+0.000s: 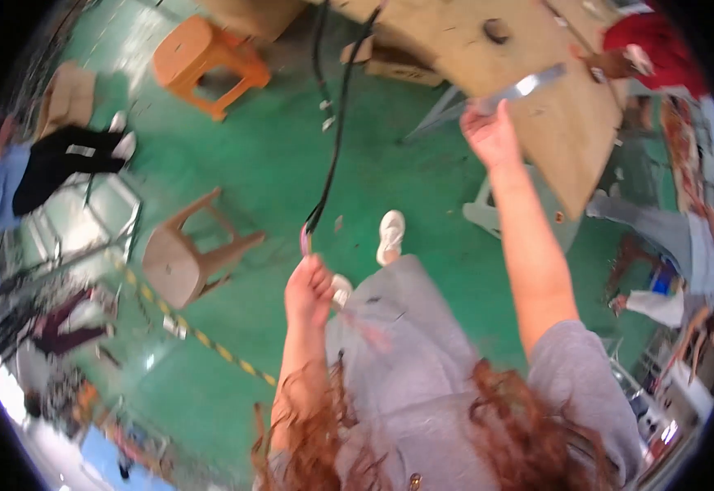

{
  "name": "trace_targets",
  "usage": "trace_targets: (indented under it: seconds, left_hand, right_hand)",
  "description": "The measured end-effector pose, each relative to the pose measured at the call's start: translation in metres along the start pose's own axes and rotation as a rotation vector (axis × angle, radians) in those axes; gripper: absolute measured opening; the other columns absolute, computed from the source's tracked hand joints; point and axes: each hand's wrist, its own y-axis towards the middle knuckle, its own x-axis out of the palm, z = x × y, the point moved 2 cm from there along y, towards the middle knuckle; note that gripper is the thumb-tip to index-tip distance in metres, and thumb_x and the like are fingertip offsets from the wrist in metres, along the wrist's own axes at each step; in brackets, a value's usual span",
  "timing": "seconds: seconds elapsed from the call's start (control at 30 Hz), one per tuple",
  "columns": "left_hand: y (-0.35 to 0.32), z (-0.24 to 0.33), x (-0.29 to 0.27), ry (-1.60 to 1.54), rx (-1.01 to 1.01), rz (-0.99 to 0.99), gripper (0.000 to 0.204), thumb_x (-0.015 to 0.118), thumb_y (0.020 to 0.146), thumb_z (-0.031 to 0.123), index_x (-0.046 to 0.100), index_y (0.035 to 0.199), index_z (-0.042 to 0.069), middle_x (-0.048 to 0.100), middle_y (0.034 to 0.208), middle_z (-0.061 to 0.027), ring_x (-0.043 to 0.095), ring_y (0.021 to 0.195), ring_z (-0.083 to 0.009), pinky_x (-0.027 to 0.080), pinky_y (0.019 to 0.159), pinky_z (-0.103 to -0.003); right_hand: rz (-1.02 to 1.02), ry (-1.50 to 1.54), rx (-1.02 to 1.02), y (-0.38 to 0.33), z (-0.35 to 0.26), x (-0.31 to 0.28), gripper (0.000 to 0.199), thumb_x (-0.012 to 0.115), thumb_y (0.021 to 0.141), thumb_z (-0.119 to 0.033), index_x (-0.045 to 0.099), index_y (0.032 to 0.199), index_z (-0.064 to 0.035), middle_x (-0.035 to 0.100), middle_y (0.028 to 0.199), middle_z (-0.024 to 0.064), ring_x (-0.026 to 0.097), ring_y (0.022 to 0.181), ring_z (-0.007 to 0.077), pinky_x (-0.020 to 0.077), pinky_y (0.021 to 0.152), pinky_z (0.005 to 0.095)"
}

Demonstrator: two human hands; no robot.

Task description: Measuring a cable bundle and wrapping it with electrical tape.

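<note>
My left hand [309, 292] is closed around the lower end of a black cable [337, 155], where thin coloured wires [305, 239] come out of its sheath. Loose wire ends [367, 331], blurred, hang below the fist over my grey clothing. From my grip the cable runs up past the top edge of the view. My right arm reaches out to the table, and my right hand [492, 135] pinches the near end of a flat, shiny silver strip [529, 85]. The strip's far end points toward the hand of a person in red [596, 67]; whether that hand touches it I cannot tell.
A brown tabletop [566, 151] at upper right bears a dark ring-shaped roll [496, 31]. An orange stool [201, 61] and a beige stool [189, 254] stand on the green floor at left. A cardboard box [394, 64] is by the table. Other people are at both sides.
</note>
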Motion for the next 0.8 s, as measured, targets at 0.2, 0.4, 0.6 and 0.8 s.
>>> trace_targets:
  seconds: [0.2,0.4,0.6,0.8]
  left_hand:
    - [0.038,0.005,0.051,-0.209,0.001,-0.106,0.019,0.038,0.097,0.017,0.046,0.082,0.007,0.028,0.06,0.0043,0.025,0.05,-0.0066,0.022,0.043,-0.021]
    - [0.048,0.003,0.083,-0.172,-0.039,-0.007,0.019,0.039,0.097,0.017,0.047,0.083,0.006,0.036,0.061,0.0023,0.036,0.054,-0.0106,0.037,0.049,-0.023]
    - [0.055,-0.01,0.098,0.019,-0.05,-0.053,0.024,0.034,0.097,0.017,0.049,0.083,0.004,0.058,0.079,-0.0093,0.061,0.093,-0.0276,0.055,0.076,-0.035]
    - [0.058,-0.029,0.077,0.11,-0.057,0.034,0.026,0.033,0.097,0.016,0.048,0.081,0.002,0.059,0.102,-0.0247,0.058,0.104,-0.0396,0.054,0.083,-0.043]
  right_hand:
    - [-0.019,-0.583,-0.35,-0.102,0.002,0.074,0.021,0.043,0.097,-0.024,0.054,0.09,-0.0066,0.049,0.068,0.0043,0.045,0.06,0.0149,0.0416,0.072,0.0325]
    - [-0.421,-0.909,0.18,-0.199,0.005,0.095,0.021,0.06,0.086,-0.008,0.054,0.107,-0.0054,0.056,0.082,0.0041,0.054,0.075,0.0124,0.0433,0.076,0.0283]
    - [-0.331,-1.128,0.301,-0.226,0.031,0.057,0.011,0.056,0.091,-0.017,0.052,0.09,-0.0066,0.046,0.076,-0.0038,0.044,0.069,0.0041,0.0379,0.061,0.0195]
    - [-0.016,-0.944,0.532,-0.291,0.061,-0.016,0.03,0.039,0.098,-0.033,0.054,0.094,-0.0067,0.04,0.056,-0.0041,0.04,0.047,0.0052,0.0376,0.045,0.0215]
